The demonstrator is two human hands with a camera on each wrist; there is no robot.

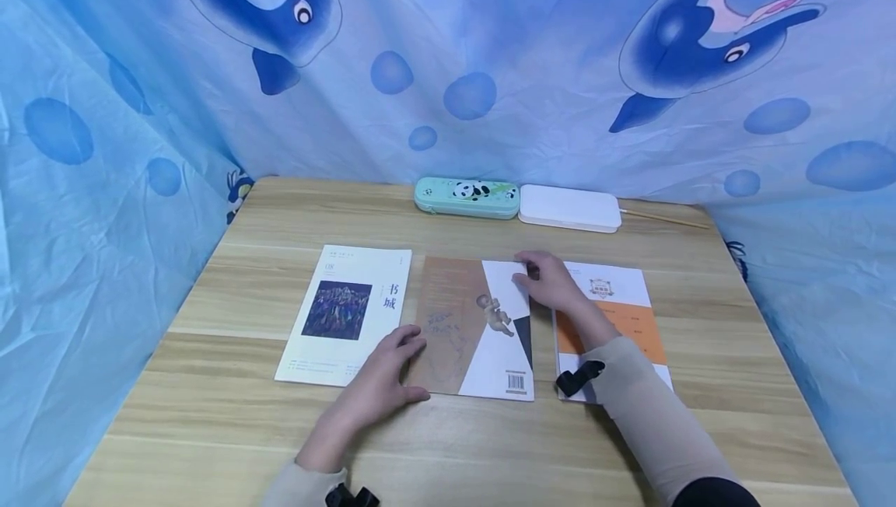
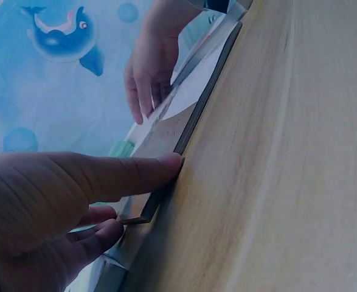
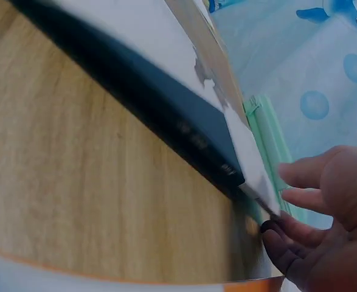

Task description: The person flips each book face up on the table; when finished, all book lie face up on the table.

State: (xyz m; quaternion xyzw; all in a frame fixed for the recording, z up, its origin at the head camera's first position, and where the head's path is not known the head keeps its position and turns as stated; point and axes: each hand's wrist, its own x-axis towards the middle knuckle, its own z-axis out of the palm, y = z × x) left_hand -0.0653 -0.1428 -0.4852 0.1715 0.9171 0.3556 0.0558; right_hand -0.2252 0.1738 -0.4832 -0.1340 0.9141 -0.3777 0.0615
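The brown-and-white book [image 1: 470,328] lies flat on the worktop [image 1: 490,452], with a hand at two opposite corners. The left hand [image 1: 383,376] is spread around its near-left corner, the thumb extended along the near edge and the fingertips at the left edge. The right hand [image 1: 553,288] is loosely open, fingertips touching its far-right corner. Left of that book lies the white magazine [image 1: 341,320]; right of it, partly beneath the right forearm, the orange-and-white book [image 1: 626,320]. Beyond it sit the mint panda case [image 1: 467,198] and white case [image 1: 570,208].
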